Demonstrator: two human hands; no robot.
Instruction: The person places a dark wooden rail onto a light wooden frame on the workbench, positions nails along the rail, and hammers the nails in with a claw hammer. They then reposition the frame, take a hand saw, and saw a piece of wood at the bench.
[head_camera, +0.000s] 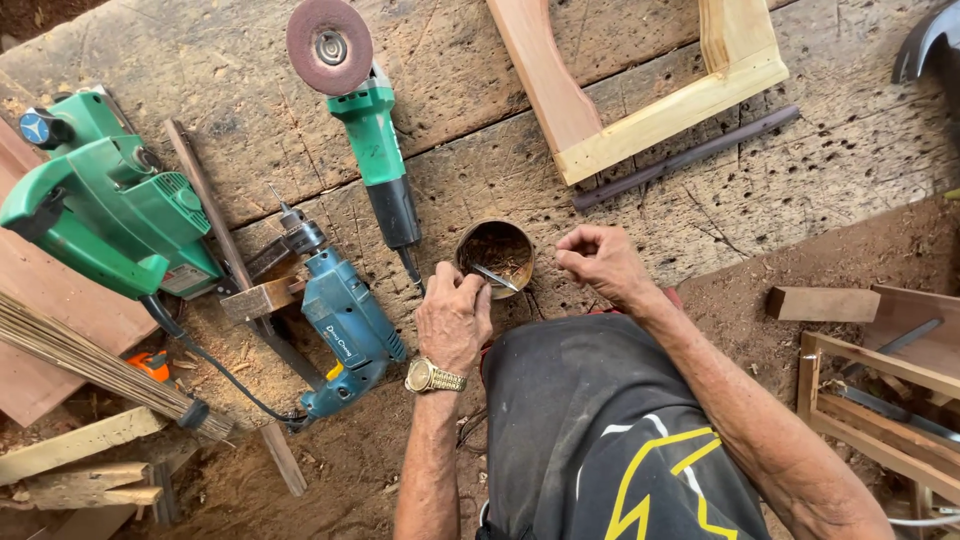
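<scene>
- Workbench (250, 130) — a scarred, hole-pocked plank top fills most of the view, dusted with sawdust.
- Planer (100, 205), green, lies at the far left edge, its cord trailing toward the floor.
- Frame (640, 120) of pale and reddish wood rests at the top, a dark strip (690, 158) lying just beside its lower rail.
- Grinder (365, 120), green-bodied with a rust-coloured disc, points away from the person, handle end near the can.
- Drill (340, 320), blue, lies left of the left hand, bit aimed up-left, a small wood block (262, 298) touching its side.
- Can (497, 255), round, rusty and open, sits at the bench edge between the two hands, holding brown shavings.
- Left hand (453, 320), watch on the wrist, is curled against the can's rim, fingers gripping a thin metal piece (493, 277) that pokes into the can.
- Right hand (603, 262) hovers just right of the can, fingers loosely pinched together — whether anything is between them cannot be told.
</scene>
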